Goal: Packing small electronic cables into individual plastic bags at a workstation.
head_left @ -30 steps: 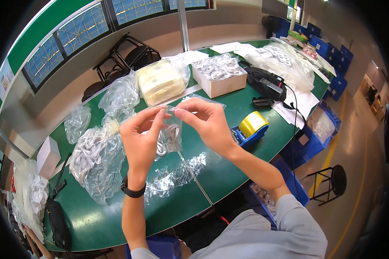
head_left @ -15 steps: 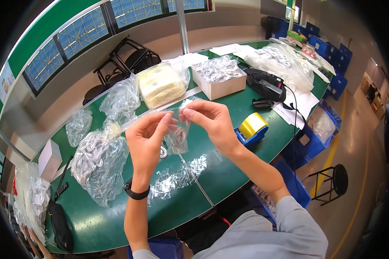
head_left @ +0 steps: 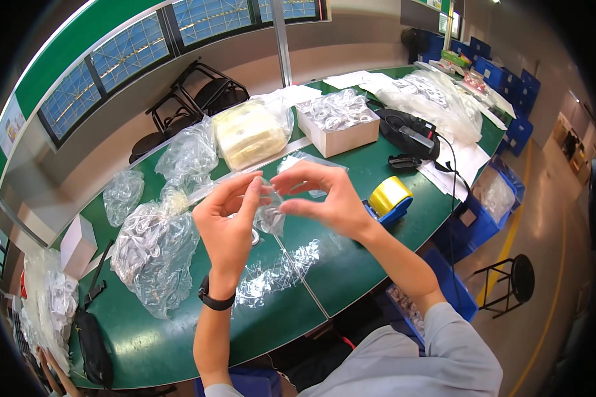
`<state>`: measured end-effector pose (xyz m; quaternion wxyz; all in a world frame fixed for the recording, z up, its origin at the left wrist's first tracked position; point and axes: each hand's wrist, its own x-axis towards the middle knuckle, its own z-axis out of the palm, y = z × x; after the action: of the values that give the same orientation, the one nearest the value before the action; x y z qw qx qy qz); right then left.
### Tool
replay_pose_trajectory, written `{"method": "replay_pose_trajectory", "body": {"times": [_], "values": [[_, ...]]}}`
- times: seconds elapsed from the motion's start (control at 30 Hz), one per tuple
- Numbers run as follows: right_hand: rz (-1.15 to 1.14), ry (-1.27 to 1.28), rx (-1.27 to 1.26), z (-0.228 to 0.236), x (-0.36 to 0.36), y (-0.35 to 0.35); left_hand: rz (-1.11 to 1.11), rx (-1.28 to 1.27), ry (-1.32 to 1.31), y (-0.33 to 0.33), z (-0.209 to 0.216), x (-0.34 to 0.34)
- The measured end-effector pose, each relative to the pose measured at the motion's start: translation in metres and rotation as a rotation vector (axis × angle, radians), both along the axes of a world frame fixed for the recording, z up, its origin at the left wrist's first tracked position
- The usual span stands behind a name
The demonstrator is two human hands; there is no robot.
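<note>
Over the middle of the green table, my left hand (head_left: 226,221) pinches the top of a small clear plastic bag (head_left: 270,220). A coiled cable appears to be inside it; the clear film makes this hard to make out. My right hand (head_left: 331,202) is just to the right of the bag, thumb and fingers apart, holding nothing that I can see. Beside my left hand, part of a white ring-like coil (head_left: 255,237) shows. Behind my right hand lies another clear bag (head_left: 304,162). Small shiny clear pieces (head_left: 275,276) are scattered in front of the hands.
A large bag of cables (head_left: 153,255) lies left. Farther back are a yellowish wrapped stack (head_left: 250,133) and a box of bagged cables (head_left: 338,126). To the right stand a blue dispenser with yellow tape (head_left: 389,196) and a black pouch (head_left: 407,132). Another person's hands (head_left: 56,370) show lower left.
My right hand has come away from the bag's top edge, its fingers spreading apart. My left hand keeps hold of the bag. A clear bag behind my right hand now shows more fully.
</note>
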<state>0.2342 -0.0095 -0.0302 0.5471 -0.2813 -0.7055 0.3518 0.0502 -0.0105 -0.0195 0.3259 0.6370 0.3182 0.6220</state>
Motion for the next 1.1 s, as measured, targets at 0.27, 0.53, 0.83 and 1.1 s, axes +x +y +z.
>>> {"method": "replay_pose_trajectory", "body": {"times": [0.27, 0.53, 0.83, 1.1], "values": [[-0.393, -0.096, 0.319, -0.011, -0.017, -0.010, 0.085, 0.030, -0.035, 0.001, -0.001, 0.004], [-0.286, 0.149, 0.092, 0.005, -0.012, -0.007, -0.157, -0.040, -0.130, -0.001, 0.006, 0.002], [-0.319, -0.003, 0.216, 0.020, -0.001, -0.005, -0.218, -0.161, -0.105, 0.007, -0.002, -0.007], [-0.156, 0.099, 0.037, 0.021, 0.008, -0.001, -0.222, -0.114, -0.041, 0.004, 0.004, -0.009]]}}
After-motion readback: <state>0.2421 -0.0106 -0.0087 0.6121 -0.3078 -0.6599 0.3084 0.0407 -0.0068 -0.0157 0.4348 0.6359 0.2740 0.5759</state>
